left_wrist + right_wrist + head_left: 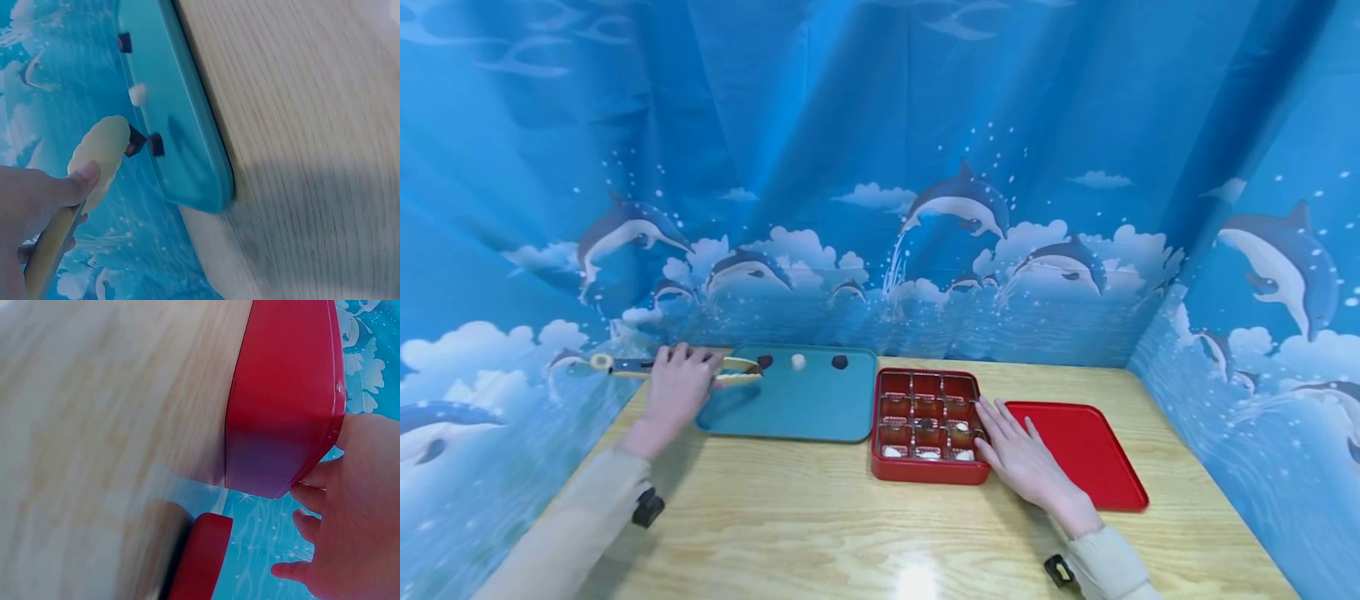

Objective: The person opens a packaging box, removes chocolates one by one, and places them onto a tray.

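Observation:
My left hand point(679, 385) grips a pair of tongs point(625, 366) with cream scalloped tips. A dark chocolate-like piece point(135, 141) is pinched between those tips, over the left end of the blue tray point(805, 408). Along the tray's back edge sit a dark piece point(765, 362), a white piece point(798, 362) and another dark piece point(839, 362). My right hand point(1022, 458), fingers straight, touches the right side of the red box point(931, 472). Its clear divided insert holds white pieces point(928, 456) in the front row, plus a dark piece point(927, 424) and a white one point(962, 427) behind.
A red lid point(1093, 454) lies to the right of the box, partly behind my right hand. Everything stands on a wooden table point(790, 517). A blue dolphin-print curtain point(850, 167) hangs behind and at both sides.

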Available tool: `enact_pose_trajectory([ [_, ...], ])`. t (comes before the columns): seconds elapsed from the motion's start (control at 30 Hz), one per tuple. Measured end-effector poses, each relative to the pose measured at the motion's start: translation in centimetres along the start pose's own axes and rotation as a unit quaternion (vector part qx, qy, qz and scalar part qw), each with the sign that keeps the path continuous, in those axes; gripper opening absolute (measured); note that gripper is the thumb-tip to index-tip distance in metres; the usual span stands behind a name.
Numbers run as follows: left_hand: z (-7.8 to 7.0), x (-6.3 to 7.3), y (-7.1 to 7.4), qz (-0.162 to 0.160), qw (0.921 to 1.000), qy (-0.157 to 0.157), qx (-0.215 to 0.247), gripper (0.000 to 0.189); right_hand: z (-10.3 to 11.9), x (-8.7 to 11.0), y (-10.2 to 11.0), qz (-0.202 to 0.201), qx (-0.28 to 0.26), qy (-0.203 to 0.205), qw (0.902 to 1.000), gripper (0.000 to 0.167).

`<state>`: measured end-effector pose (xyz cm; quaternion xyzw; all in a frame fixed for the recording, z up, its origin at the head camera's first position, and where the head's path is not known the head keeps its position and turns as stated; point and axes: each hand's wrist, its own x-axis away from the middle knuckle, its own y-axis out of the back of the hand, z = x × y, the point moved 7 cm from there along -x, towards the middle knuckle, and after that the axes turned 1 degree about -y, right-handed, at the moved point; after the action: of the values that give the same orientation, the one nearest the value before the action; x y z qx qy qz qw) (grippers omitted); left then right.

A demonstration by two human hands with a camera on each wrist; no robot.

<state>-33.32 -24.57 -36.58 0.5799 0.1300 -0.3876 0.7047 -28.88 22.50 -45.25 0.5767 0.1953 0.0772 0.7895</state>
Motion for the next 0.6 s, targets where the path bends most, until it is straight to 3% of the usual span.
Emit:
enact_pose_trajectory([
  [0.17, 0.4, -0.3, -1.6, 0.056, 0.9982, -0.012, -0.013, 0.042, 0.1, 0.0, 0.0, 0.001, 0.005, -0.007, 1.0, 0.066],
  [0.3, 0.4, -0.5, -3.0, 0.105, 0.9942, -0.02, -0.013, 0.038, 0.2, 0.0, 0.0, 0.004, 0.009, -0.014, 0.9999, 0.064],
  [0.6, -0.3, -1.3, -4.4, 0.131, 0.9907, -0.034, -0.009, 0.037, 0.2, 0.0, 0.1, 0.006, 0.011, -0.019, 0.9998, 0.064],
])
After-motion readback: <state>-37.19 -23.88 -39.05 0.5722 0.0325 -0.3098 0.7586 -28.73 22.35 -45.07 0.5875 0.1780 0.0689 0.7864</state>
